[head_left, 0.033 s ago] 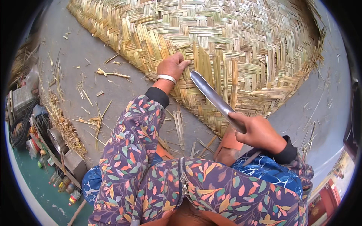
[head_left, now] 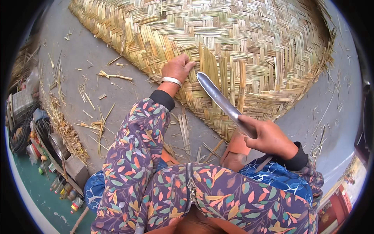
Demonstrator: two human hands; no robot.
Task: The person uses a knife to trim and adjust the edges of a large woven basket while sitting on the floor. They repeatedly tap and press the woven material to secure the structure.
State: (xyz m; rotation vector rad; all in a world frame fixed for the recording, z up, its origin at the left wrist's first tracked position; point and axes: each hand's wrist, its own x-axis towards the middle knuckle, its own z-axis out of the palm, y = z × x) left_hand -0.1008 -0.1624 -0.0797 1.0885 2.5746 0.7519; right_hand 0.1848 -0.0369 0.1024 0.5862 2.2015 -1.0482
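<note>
Two hands are working at a woven mat (head_left: 257, 23), which is spreading from approx. 10 to 2 o'clock in the head view, its near corner pointing to 6.

L hand (head_left: 177, 69) is resting on the mat near its left edge, fingers curled, thumb nearly meeting forefinger; can't tell if it's pinching any weave. R hand (head_left: 269, 136) is gripping the tool (head_left: 222, 99) by its near end, fingers wrapped round it. The tool, a long metal trough, is pointing to approx. 10-11 o'clock over the mat, its tip sitting just beside the L thumb, at the thumb's 5 o'clock. Can't tell if the tip is touching the weave.

Main risk, I'm judging: tip jabbing the L thumb, e.g. if R hand is pushing too hard and the weave is giving suddenly. Next: the wide strip (head_left: 209, 66) at the tip's 1 o'clock is lying proud, so the tip could be catching & splitting it if angled badly. Same w/ the loose strip (head_left: 242, 85) at R hand's 11, if the tool's swinging wide. Also, a foot (head_left: 235, 150) is sitting by the mat's corner, at R hand's 8; shifting it could be dragging the mat. Scraps (head_left: 185, 130) on the floor are lying about, poss. sliding underfoot.
</note>
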